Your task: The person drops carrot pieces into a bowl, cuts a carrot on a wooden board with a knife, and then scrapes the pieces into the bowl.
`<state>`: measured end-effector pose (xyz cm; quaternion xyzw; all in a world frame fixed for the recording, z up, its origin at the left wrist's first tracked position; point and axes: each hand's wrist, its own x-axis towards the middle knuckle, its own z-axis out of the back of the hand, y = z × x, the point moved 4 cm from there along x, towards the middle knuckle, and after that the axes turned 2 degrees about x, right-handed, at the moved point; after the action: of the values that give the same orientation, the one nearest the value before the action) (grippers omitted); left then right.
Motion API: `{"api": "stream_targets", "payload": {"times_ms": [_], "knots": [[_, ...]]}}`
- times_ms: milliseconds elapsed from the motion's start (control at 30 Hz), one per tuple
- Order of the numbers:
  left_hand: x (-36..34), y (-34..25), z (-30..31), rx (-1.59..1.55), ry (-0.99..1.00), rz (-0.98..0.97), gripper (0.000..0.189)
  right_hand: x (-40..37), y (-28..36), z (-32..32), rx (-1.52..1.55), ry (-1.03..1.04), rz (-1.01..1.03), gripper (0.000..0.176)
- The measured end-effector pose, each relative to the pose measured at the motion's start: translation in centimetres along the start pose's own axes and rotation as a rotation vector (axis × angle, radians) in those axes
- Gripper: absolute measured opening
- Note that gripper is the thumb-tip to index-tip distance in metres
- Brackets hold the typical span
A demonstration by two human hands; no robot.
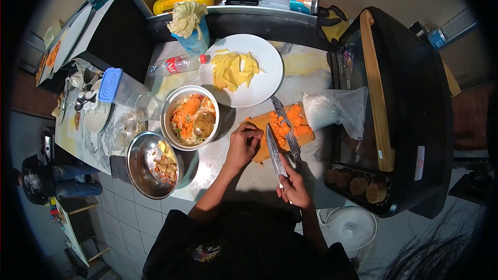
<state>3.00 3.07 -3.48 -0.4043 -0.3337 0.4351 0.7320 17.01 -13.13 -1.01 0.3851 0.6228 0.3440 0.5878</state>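
Observation:
My right hand (294,185) grips the handle of a kitchen knife (274,149), its blade angled across the wooden cutting board (307,139). My left hand (243,144) is closed at the board's left side, just left of the blade tip; its curled fingers hide whatever they pinch. Chopped carrot pieces (298,118) are spread over the board's far and right parts. A second knife (287,124) lies across the board among them, its handle toward me, right of the knife in my hand.
Left stand a white pot (165,119) of shredded vegetables and a steel bowl (136,163) of peelings. Behind is a white plate (267,67) with yellow strips (233,70). A plastic bag of white stuff (324,110) and a black oven (410,114) border the right. A person (57,179) is far left.

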Motion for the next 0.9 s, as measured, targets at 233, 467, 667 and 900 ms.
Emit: {"api": "stream_targets", "payload": {"times_ms": [233,467,667,900], "knots": [[0.0,0.0,0.0,0.020,-0.003,-0.037,0.021,0.2,0.5,0.1,0.188,0.106,-0.102,0.062],[0.0,-0.1,0.0,-0.002,0.000,-0.004,0.020,0.0,-0.7,0.4,0.276,0.128,-0.105,0.061],[0.0,0.0,0.0,-0.019,0.001,0.026,0.021,-0.2,-0.7,0.6,0.245,0.124,-0.068,0.060],[0.0,0.0,0.0,-0.010,0.001,0.026,0.020,0.1,0.0,0.4,0.221,0.141,-0.095,0.060]]}}
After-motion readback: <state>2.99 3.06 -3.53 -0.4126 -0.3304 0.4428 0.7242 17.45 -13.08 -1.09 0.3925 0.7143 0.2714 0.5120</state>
